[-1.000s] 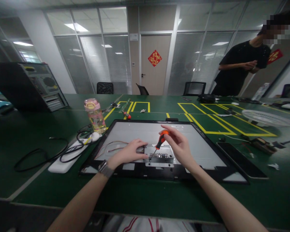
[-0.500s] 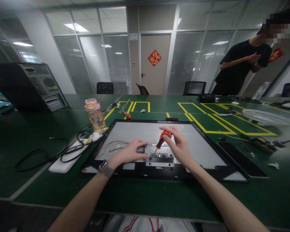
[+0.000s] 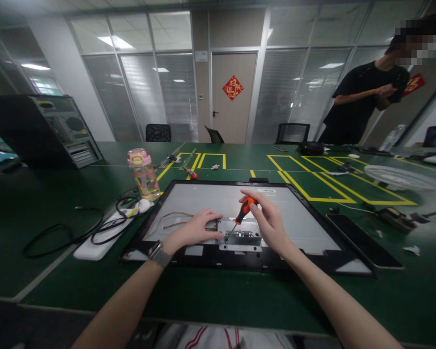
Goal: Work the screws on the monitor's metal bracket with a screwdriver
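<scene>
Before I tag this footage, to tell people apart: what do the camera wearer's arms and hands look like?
The left hand and right hand are ungloved, with no rings visible. No sleeves show on the forearms. A rectangular watch with a grey band circles the left wrist; nothing shows on the right wrist.

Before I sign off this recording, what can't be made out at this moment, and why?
- Screwdriver: head view, tip too small to tell what it meets.
- Wires: head view, their further run is hidden by the left hand.
- Label: head view, print too small and blurred to read.
- Computer case: head view, one end cut off by the picture's left edge.
</scene>
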A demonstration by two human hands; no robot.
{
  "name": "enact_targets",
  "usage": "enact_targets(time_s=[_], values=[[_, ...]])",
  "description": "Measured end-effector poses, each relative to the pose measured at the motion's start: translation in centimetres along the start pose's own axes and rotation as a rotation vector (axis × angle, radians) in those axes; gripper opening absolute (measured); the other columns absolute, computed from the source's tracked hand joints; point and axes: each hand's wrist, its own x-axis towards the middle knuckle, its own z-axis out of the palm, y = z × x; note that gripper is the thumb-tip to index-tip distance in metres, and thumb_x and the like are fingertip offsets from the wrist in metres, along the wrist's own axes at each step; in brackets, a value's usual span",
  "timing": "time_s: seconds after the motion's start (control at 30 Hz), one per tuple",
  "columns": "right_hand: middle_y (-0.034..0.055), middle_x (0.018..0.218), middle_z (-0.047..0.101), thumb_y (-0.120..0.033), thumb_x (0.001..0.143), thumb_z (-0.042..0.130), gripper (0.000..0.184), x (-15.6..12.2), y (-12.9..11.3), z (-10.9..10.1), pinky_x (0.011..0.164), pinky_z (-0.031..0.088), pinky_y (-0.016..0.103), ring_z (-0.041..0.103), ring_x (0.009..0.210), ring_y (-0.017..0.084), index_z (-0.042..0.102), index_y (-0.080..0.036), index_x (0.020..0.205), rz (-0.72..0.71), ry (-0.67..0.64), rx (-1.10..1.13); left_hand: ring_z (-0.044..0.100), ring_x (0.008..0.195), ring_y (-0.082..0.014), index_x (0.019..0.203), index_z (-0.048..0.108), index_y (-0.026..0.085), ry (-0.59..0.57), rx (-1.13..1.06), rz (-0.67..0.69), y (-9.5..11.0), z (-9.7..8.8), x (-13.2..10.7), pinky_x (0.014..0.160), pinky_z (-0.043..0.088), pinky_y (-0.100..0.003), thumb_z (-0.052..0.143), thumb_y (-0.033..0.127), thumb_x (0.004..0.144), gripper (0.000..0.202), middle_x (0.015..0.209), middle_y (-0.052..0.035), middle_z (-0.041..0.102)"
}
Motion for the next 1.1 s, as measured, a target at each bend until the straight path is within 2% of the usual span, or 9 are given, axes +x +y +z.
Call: enact_targets(time_s=[0.13, 0.33, 0.47, 0.53, 0.73, 0.87, 0.93, 1.1], values=[[0.0007, 0.073, 0.05, -0.026, 0.087, 0.053, 0.024, 0.01, 0.06, 0.18, 0.066, 0.041, 0.032, 0.047, 0.066, 0.017, 0.062, -0.022, 0.108, -0.001, 0.068, -0.117, 0.052, 0.107, -0.0229, 0.128, 0.052, 0.022, 0.011, -0.006, 0.011, -0.06, 0.08, 0.0, 0.097, 0.038, -0.033, 0.065, 0.047, 0.079, 0.057, 0.114, -0.0067, 0.053], [0.0066, 0.095, 0.06, -0.023, 0.093, 0.037, 0.035, -0.2, 0.36, 0.13, 0.076, 0.043, 0.037, 0.053, 0.084, 0.021, 0.05, -0.024, 0.126, -0.014, -0.006, -0.051, 0.052, 0.108, -0.0233, 0.127, 0.052, 0.021, 0.012, -0.001, 0.008, -0.15, 0.17, 0.05, 0.098, 0.038, -0.032, 0.065, 0.048, 0.078, 0.058, 0.115, -0.0074, 0.053], [0.002, 0.076, 0.053, -0.025, 0.088, 0.051, 0.028, -0.18, 0.48, 0.24, 0.067, 0.041, 0.033, 0.048, 0.069, 0.018, 0.058, -0.022, 0.115, -0.011, 0.064, -0.131, 0.052, 0.108, -0.0231, 0.128, 0.052, 0.022, 0.011, -0.007, 0.014, -0.07, 0.12, 0.0, 0.097, 0.038, -0.032, 0.065, 0.047, 0.078, 0.057, 0.115, -0.007, 0.053], [0.0008, 0.073, 0.051, -0.026, 0.087, 0.054, 0.024, -0.17, 0.51, 0.22, 0.065, 0.04, 0.032, 0.046, 0.066, 0.017, 0.061, -0.022, 0.109, -0.011, 0.079, -0.16, 0.052, 0.107, -0.0229, 0.129, 0.051, 0.023, 0.008, -0.004, 0.018, -0.05, 0.1, 0.0, 0.097, 0.038, -0.032, 0.065, 0.047, 0.078, 0.057, 0.114, -0.0067, 0.053], [0.007, 0.095, 0.062, -0.024, 0.093, 0.039, 0.03, -0.23, 0.52, 0.03, 0.075, 0.043, 0.036, 0.055, 0.082, 0.02, 0.056, -0.022, 0.117, 0.01, 0.035, -0.063, 0.052, 0.108, -0.024, 0.128, 0.052, 0.022, -0.001, -0.004, -0.014, 0.27, -0.04, 0.04, 0.096, 0.039, -0.032, 0.065, 0.045, 0.078, 0.057, 0.115, -0.0076, 0.053], [0.003, 0.078, 0.057, -0.024, 0.089, 0.049, 0.026, -0.19, 0.55, 0.1, 0.068, 0.042, 0.034, 0.049, 0.069, 0.017, 0.061, -0.022, 0.112, -0.006, 0.069, -0.121, 0.052, 0.107, -0.0235, 0.128, 0.052, 0.023, 0.002, -0.011, -0.005, 0.21, 0.0, 0.03, 0.096, 0.039, -0.033, 0.065, 0.047, 0.078, 0.057, 0.113, -0.007, 0.053], [0.0023, 0.076, 0.054, -0.024, 0.088, 0.051, 0.024, -0.19, 0.49, 0.06, 0.067, 0.042, 0.033, 0.048, 0.067, 0.017, 0.062, -0.022, 0.109, -0.016, 0.067, -0.137, 0.052, 0.107, -0.0231, 0.128, 0.052, 0.022, 0.005, -0.011, 0.009, 0.05, 0.07, 0.01, 0.097, 0.038, -0.033, 0.065, 0.047, 0.078, 0.057, 0.113, -0.007, 0.053], [0.0068, 0.096, 0.062, -0.022, 0.093, 0.038, 0.033, -0.17, 0.23, -0.09, 0.076, 0.043, 0.038, 0.055, 0.083, 0.02, 0.054, -0.024, 0.122, -0.018, 0.003, -0.037, 0.052, 0.106, -0.0225, 0.128, 0.052, 0.022, 0.009, -0.006, 0.02, -0.08, 0.13, 0.02, 0.096, 0.039, -0.033, 0.065, 0.047, 0.079, 0.056, 0.113, -0.0067, 0.053]])
